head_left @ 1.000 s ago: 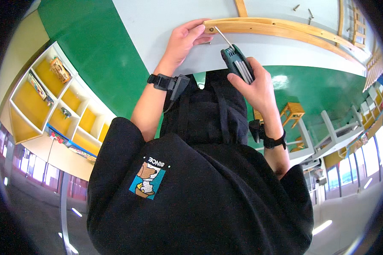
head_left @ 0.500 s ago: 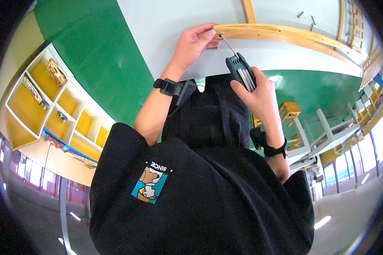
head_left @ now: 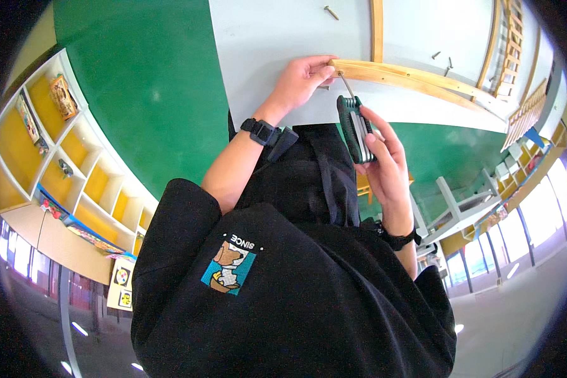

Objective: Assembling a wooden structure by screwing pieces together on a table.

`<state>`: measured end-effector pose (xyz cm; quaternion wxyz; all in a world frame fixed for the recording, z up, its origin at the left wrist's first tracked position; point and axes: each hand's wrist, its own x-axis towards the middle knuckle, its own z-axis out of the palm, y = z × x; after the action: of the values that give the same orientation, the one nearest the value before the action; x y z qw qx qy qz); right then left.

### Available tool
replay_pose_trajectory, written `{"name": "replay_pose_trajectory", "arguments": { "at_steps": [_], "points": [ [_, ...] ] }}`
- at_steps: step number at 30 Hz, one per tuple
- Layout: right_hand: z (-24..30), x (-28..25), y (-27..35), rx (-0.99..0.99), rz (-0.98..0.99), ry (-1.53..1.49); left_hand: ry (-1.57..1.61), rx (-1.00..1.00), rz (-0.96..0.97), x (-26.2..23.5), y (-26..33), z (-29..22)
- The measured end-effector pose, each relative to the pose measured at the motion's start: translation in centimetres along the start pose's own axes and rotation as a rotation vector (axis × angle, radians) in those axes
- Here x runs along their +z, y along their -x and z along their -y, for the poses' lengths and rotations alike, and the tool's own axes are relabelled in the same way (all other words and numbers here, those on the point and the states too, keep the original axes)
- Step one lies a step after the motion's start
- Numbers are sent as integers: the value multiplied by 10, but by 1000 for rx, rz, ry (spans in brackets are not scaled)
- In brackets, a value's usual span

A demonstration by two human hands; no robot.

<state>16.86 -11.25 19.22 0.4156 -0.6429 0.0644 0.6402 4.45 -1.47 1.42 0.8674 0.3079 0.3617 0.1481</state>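
Note:
My left hand (head_left: 305, 80) pinches the left end of a light wooden strip (head_left: 384, 73), which lies along the near side of the white tabletop (head_left: 277, 38). In my right hand (head_left: 386, 157) is a dark green folding hex key set (head_left: 353, 129), gripped between thumb and fingers. One key (head_left: 347, 87) is folded out, its tip at a hole near the strip's left end. Whether it sits in a screw head there I cannot make out. Just beside my left fingertips a screw (head_left: 324, 87) lies partly hidden.
Loose screws (head_left: 331, 12) lie on the table, and wooden slats (head_left: 377, 31) stretch toward the far side. A slatted wooden panel (head_left: 526, 116) is at the right. White shelves with yellow backs (head_left: 97, 183) stand at the left over a green floor (head_left: 138, 94). A small wooden stool (head_left: 365, 189) shows behind my right hand.
The hex key set's body has swung to stand more upright, and my right fingers have shifted along it. My left hand keeps hold of the strip. The whole view has shifted.

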Motion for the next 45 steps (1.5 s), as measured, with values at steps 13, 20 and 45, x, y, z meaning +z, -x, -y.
{"name": "replay_pose_trajectory", "arguments": {
  "at_steps": [13,20,45],
  "points": [
    [1,14,-3,-518,-79,998,-37,-2,11,-2,-1,2],
    [8,41,8,-486,-349,998,-73,-26,33,1,-1,-2],
    [-13,35,6,-66,-476,37,58,-42,94,2,-6,14]
  ]
}}
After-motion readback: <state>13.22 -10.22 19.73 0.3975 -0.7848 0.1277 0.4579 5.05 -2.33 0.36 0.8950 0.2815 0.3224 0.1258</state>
